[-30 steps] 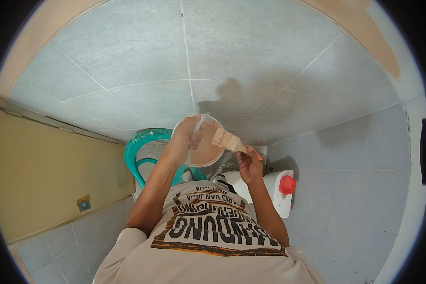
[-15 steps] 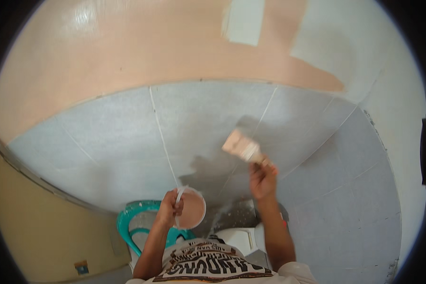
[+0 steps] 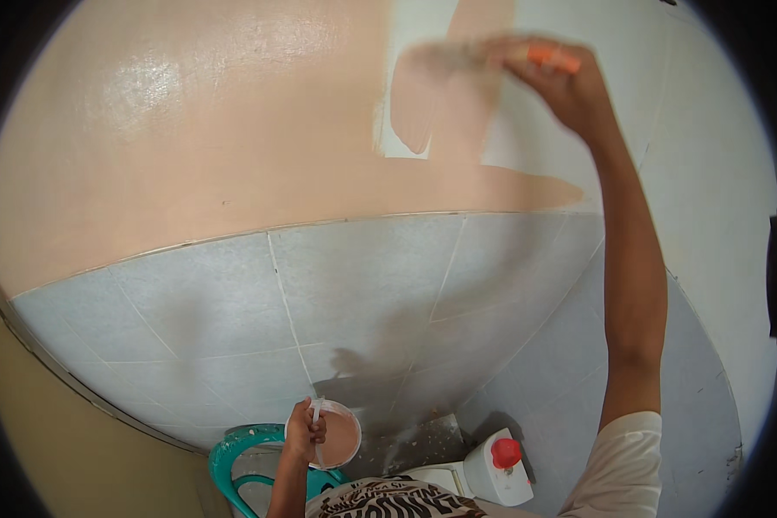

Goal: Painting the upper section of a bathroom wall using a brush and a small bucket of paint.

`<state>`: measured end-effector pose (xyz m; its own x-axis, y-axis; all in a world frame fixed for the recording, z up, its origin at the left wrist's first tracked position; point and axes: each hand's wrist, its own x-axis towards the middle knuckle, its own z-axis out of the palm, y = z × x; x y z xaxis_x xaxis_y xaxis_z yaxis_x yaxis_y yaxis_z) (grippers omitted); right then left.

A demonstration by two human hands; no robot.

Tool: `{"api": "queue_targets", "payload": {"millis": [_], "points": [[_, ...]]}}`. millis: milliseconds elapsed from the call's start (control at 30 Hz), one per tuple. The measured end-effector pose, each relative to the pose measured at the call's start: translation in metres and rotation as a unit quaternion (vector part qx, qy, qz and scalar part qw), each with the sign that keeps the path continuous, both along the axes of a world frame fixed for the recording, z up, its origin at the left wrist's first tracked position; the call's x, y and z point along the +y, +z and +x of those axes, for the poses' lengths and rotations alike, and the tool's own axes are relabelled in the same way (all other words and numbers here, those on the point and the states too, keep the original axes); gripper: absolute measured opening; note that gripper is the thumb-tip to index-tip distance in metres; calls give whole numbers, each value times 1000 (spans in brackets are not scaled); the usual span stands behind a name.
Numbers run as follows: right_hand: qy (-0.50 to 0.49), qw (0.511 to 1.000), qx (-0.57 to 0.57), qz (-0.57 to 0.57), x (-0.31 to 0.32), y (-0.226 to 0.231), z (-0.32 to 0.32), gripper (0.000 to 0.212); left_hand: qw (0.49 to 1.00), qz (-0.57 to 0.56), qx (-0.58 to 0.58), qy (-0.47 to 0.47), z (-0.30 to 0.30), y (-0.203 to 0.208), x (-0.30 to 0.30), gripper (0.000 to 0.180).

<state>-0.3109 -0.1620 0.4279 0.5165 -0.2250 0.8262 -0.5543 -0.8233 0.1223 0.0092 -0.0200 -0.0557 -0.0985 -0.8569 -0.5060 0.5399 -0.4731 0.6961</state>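
My right hand (image 3: 561, 82) is raised high against the wall, its fingers closed on the orange handle of a paintbrush (image 3: 466, 57). Motion smears the bristles, which lie at a pale strip of wall partly covered by a wet peach stroke (image 3: 412, 108). Around that strip, the upper wall (image 3: 233, 129) is coated in peach paint, glossy in places. Low down, my left hand (image 3: 302, 432) grips the white handle of a small paint bucket (image 3: 345, 436) with peach paint inside.
Below the painted area run grey wall tiles (image 3: 363, 268). A teal plastic chair (image 3: 224, 457) stands beside the bucket at lower left. To its right is a white toilet (image 3: 502, 483) with a red object (image 3: 506, 452) on its tank. Pale wall (image 3: 699, 173) continues on the right.
My right hand has lifted the paintbrush from in front of the tiles up to the wall. A peach stroke now covers part of the pale strip. The bucket appears lower in view.
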Motion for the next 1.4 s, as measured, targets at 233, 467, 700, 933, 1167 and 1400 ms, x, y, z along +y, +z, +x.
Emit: {"api": "queue_targets", "payload": {"millis": [233, 467, 700, 933, 1167, 1400], "points": [[78, 996, 5, 49, 26, -12, -1, 10, 1000, -21, 11, 11, 0, -4, -4, 45], [47, 993, 82, 72, 17, -32, 16, 8, 1000, 6, 25, 3, -1, -14, -5, 45], [-33, 951, 69, -301, 21, 143, 18, 11, 999, 38, -2, 7, -5, -18, -5, 50], [-52, 925, 47, -373, -3, 173, 34, 15, 999, 26, 3, -22, -9, -23, -15, 50], [-23, 978, 130, -159, 12, -4, 14, 13, 1000, 21, 10, -3, 2, -32, -11, 49], [10, 987, 133, -86, 24, 60, 18, 7, 999, 21, 12, -32, 3, -30, -12, 49]]}}
